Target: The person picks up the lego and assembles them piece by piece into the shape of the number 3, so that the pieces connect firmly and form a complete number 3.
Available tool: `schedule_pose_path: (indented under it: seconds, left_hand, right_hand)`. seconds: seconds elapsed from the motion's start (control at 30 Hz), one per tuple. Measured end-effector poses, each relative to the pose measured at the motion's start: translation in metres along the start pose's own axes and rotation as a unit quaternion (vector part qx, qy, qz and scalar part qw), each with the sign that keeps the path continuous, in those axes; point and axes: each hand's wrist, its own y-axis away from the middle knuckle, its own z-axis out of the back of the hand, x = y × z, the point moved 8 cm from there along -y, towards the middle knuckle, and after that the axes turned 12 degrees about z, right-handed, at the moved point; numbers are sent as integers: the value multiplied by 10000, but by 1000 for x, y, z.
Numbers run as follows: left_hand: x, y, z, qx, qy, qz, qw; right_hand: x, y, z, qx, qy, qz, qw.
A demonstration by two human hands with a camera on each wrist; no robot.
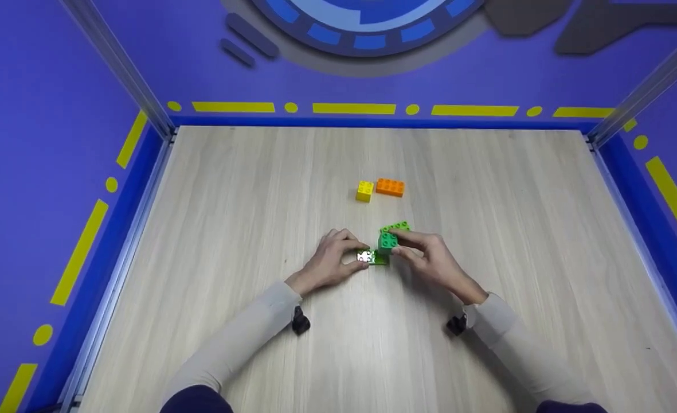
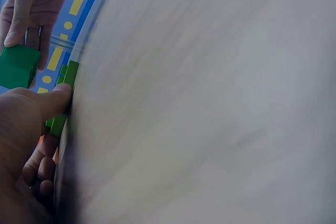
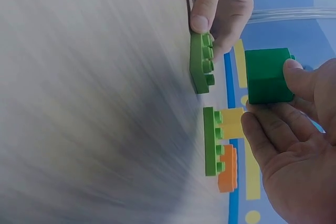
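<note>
A flat light-green building brick (image 1: 380,260) lies on the table, its left end washed out by glare in the head view. My left hand (image 1: 331,258) pinches that end between thumb and fingers. Raised off the table, a dark-green square block (image 3: 269,76) is pinched by my right hand (image 1: 435,263). From the head view the block overlaps the right part of the flat brick; the right wrist view shows a gap between them. Just behind is a second flat light-green brick (image 3: 210,142), studs up and partly covered by the right hand in the head view.
Farther back on the wooden table (image 1: 246,189) stand a yellow brick (image 1: 364,191) and an orange brick (image 1: 390,187), side by side. Blue-purple panels with yellow markings (image 1: 353,108) wall the table at the back and both sides.
</note>
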Motion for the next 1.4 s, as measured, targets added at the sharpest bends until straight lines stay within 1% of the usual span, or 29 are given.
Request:
schedule_pose_path:
  seconds: [0.27,0.47,0.83,1.1,1.4]
  left_hand:
    - [-1,0,1,-26,0,-44,10000]
    - [-1,0,0,-32,-45,-33,10000]
    - [-1,1,1,-27,-75,-90,9999]
    - [0,1,0,-12,-57,-36,10000]
    - [-1,1,0,48,-4,31,10000]
  right_hand:
    - [-2,1,-4,81,96,66,9999]
    - [-3,2,-7,137,71,83,9998]
    - [-7,3,-11,231,106,-56,9997]
    - [-9,4,-14,227,-21,-26,9997]
    - [-13,6,-19,329,-32,-204,9992]
